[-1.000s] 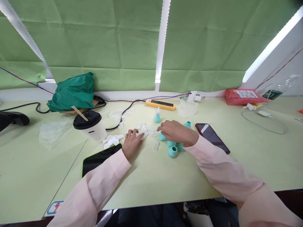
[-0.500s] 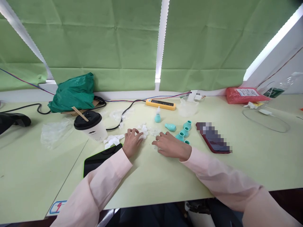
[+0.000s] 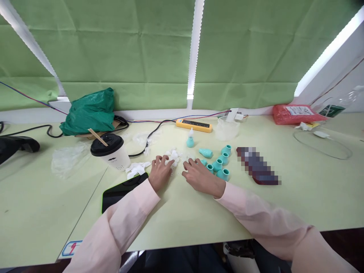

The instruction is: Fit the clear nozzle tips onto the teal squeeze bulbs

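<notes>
My left hand (image 3: 160, 173) rests on the table with its fingers bent and apart, at the edge of a small pile of white plastic pieces (image 3: 174, 154). To its right, my right hand (image 3: 201, 177) lies palm down, fingers curved and spread, beside small clear pieces (image 3: 186, 156). I see nothing held in either hand, though the undersides of the fingers are hidden. Several teal rubber bulbs (image 3: 217, 164) with open necks stand right of my right hand, one partly behind it. Another teal bulb (image 3: 205, 152) lies on its side. Farther back stands a teal bulb with a clear nozzle (image 3: 190, 138).
A lidded paper cup (image 3: 118, 159), white tissue (image 3: 138, 169) and a black tablet-like device (image 3: 118, 193) are at left. A dark red phone (image 3: 258, 168) lies right. Behind are a yellow power strip (image 3: 193, 125) and a translucent tub (image 3: 226, 129).
My right hand has drawn slightly left and toward me, uncovering more of the teal bulbs. My left hand's fingers have lifted and spread a little beside the white pieces.
</notes>
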A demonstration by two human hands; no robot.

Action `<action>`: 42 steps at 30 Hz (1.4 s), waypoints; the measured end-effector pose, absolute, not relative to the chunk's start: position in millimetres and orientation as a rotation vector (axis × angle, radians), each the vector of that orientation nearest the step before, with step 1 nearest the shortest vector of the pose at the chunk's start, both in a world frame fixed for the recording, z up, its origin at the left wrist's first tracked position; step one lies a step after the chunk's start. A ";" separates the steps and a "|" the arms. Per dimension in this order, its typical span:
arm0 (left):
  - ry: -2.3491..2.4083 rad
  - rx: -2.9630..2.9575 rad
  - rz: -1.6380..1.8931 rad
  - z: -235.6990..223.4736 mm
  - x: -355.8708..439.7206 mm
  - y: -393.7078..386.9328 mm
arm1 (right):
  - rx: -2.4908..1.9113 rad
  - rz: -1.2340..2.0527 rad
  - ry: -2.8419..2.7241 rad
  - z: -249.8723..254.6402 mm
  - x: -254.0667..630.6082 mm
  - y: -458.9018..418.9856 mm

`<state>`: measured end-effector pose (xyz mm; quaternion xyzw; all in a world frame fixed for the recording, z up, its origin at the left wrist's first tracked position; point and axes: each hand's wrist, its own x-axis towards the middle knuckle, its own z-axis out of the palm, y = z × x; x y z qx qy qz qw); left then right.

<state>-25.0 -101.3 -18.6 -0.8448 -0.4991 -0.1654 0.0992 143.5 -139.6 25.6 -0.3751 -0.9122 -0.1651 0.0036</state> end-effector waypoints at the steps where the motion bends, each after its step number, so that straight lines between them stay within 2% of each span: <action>1: -1.445 -2.495 -0.496 -18.4 -24.5 -101.3 | -1.128 -0.512 -2.824 27.4 143.7 -142.9; 7: -1.235 -2.664 -0.630 -7.7 -28.2 -104.1 | -0.952 -0.222 -2.657 30.0 151.1 -175.3; 13: -1.237 -2.845 -0.294 -5.8 -24.7 -106.3 | -0.897 0.324 -2.322 10.9 159.2 -192.6; 17: -1.282 -2.872 -0.307 -9.4 -22.8 -104.5 | -0.953 0.501 -2.037 1.8 154.7 -189.4; 20: -1.357 -3.027 -0.699 -4.9 -23.2 -108.1 | -1.028 0.593 -1.886 -3.0 150.9 -188.5; 25: -1.474 -3.367 -1.916 13.5 -18.5 -126.0 | -1.083 0.744 -1.660 -8.7 148.8 -189.9; 28: -1.457 -3.432 -2.295 16.5 -12.1 -135.5 | -1.068 0.863 -1.531 -8.7 148.6 -188.8; 35: -1.550 -3.177 -2.611 10.6 -3.0 -144.6 | -1.062 0.958 -1.503 -5.1 149.0 -186.5; 42: -1.511 -3.088 -2.583 9.9 -0.1 -149.3 | -1.056 1.023 -1.470 -5.0 149.1 -185.6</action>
